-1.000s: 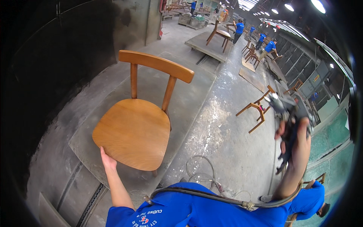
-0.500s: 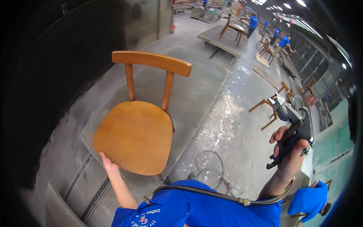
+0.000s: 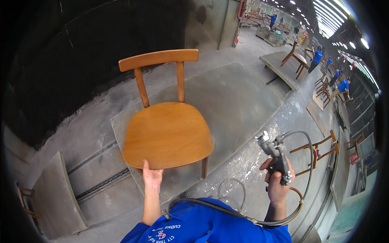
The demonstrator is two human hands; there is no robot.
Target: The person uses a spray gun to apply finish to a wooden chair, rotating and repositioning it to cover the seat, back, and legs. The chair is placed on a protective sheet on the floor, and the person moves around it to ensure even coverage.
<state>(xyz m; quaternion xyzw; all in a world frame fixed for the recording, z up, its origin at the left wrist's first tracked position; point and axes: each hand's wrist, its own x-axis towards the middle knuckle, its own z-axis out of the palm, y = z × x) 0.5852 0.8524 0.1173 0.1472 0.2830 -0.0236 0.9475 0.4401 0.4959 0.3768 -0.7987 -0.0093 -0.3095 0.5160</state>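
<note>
A wooden chair point(image 3: 168, 133) with a curved backrest and an orange-brown varnished seat stands in front of me on a flat grey board. My left hand point(image 3: 152, 175) grips the front edge of its seat, thumb showing at the rim and fingers partly hidden underneath. To the right of the chair, my right hand point(image 3: 277, 182) is wrapped round a spray gun point(image 3: 278, 158), raised and apart from the chair. A dark hose point(image 3: 311, 162) loops from the gun down to my right forearm and across my chest.
The grey board point(image 3: 239, 97) lies under the chair, with a chain track point(image 3: 103, 184) at its left. Another board point(image 3: 60, 198) leans in at lower left. More chairs point(image 3: 314, 152) stand at right; co-workers in blue point(image 3: 343, 86) are farther back. Hose coils point(image 3: 231, 190) lie on the floor.
The chair has turned slightly, and my left hand has shifted along the seat's front edge. My right hand has brought the spray gun leftward, closer to the chair. The view has swung right.
</note>
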